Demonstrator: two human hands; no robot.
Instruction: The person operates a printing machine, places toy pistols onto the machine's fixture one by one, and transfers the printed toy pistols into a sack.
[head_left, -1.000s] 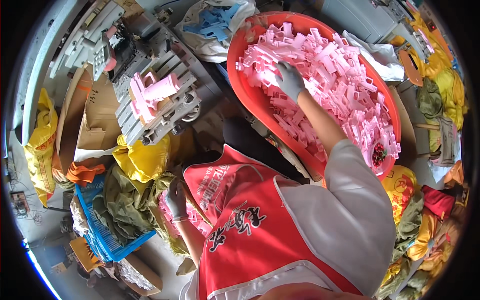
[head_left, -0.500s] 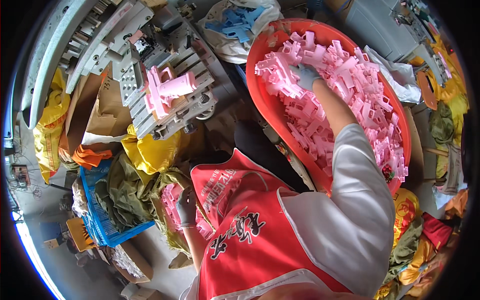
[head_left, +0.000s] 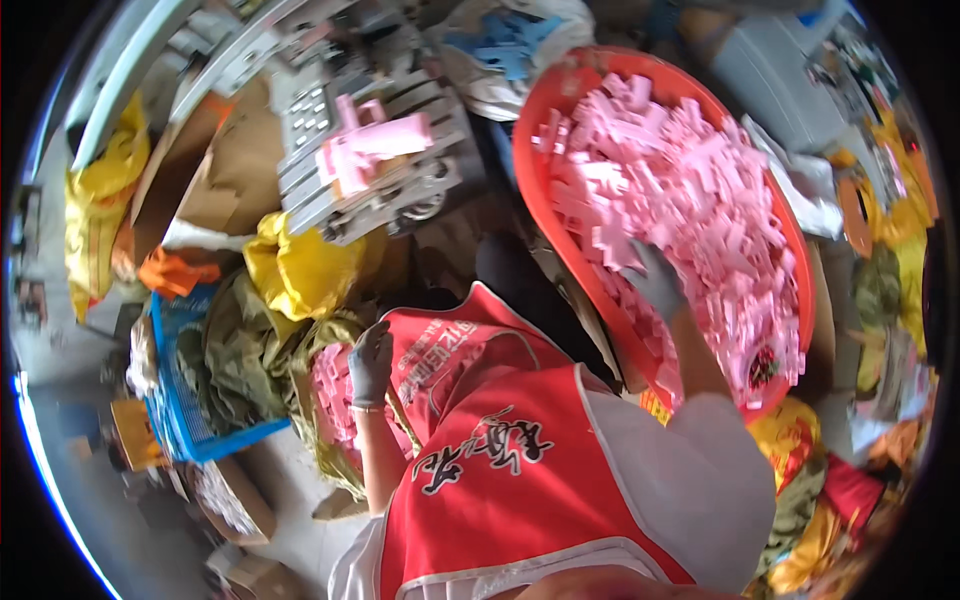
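A red tub (head_left: 535, 165) at the right is heaped with pink plastic toy-pistol pieces (head_left: 720, 230). My right hand (head_left: 655, 280), in a grey glove, reaches into the tub's near left side against the pieces. Blur and the heap obscure its fingertips, so a grip cannot be made out. My left hand (head_left: 371, 365), gloved too, is above the edge of an olive sack (head_left: 330, 455) that has more pink pieces in it. Its fingers are curled in, and anything inside them is hidden. A pink toy pistol body (head_left: 385, 140) lies on the metal machine bed.
The slotted machine bed (head_left: 455, 150) stands ahead at the left. Beyond it is a white sack (head_left: 490, 95) of blue pieces. A yellow bag (head_left: 300, 270), a blue crate (head_left: 215, 445) with olive cloth, and cardboard boxes (head_left: 235, 160) crowd the left. Bags lie at the far right.
My right hand has come back from the tub's far part toward its near left side. My left hand has risen from inside the olive sack to its edge. The whole view has shifted slightly.
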